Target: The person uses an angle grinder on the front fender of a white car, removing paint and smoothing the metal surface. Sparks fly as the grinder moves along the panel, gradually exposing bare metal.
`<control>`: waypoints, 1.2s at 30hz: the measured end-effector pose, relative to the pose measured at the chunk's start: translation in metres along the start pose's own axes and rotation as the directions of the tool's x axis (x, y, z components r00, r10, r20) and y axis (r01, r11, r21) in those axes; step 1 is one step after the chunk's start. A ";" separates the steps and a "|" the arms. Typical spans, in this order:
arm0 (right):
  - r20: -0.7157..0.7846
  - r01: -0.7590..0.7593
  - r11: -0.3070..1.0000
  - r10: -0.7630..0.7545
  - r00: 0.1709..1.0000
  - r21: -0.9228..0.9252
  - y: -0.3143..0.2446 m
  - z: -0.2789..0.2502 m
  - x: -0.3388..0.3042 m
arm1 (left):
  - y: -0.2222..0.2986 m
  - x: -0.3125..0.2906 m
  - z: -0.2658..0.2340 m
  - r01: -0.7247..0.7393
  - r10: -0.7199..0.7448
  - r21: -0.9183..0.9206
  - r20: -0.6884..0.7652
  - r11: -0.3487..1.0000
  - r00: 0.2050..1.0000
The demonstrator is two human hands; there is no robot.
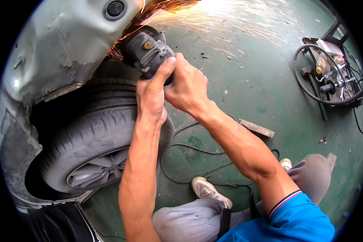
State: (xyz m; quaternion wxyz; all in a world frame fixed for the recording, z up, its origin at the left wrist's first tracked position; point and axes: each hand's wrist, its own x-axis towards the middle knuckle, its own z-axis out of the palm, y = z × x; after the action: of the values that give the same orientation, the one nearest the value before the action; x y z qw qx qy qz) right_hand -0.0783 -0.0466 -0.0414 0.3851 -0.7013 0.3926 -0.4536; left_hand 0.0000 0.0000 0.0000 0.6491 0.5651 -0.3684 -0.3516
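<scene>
Both my hands are wrapped round the body of a black angle grinder [153, 52] near the top middle of the head view. My left hand [150, 94] grips it from the left, thumb laid along the body. My right hand [188, 84] closes over it from the right. The grinder's disc side is against the lower edge of a grey car body panel [74, 44], and orange sparks [213, 16] stream off to the upper right. The exact contact point is hidden behind the grinder head.
Below the panel sits a car wheel [94, 137] in its arch. A black cable [197, 151] loops over the green floor by my shoe [209, 191]. A wooden block [257, 128] lies to the right. At far right stands a tool cart [330, 72] with a hose over it.
</scene>
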 end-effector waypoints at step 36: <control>-0.031 -0.033 0.999 0.033 0.999 0.002 0.004 -0.007 -0.008 | 0.003 -0.009 0.010 0.134 -0.133 0.016 -0.025 0.991 0.991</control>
State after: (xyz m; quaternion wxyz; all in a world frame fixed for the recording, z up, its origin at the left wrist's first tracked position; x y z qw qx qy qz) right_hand -0.0879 -0.0420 -0.0453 0.3868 -0.6874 0.4095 -0.4584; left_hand -0.0128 0.0038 0.0033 0.6233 0.5983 -0.3253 -0.3843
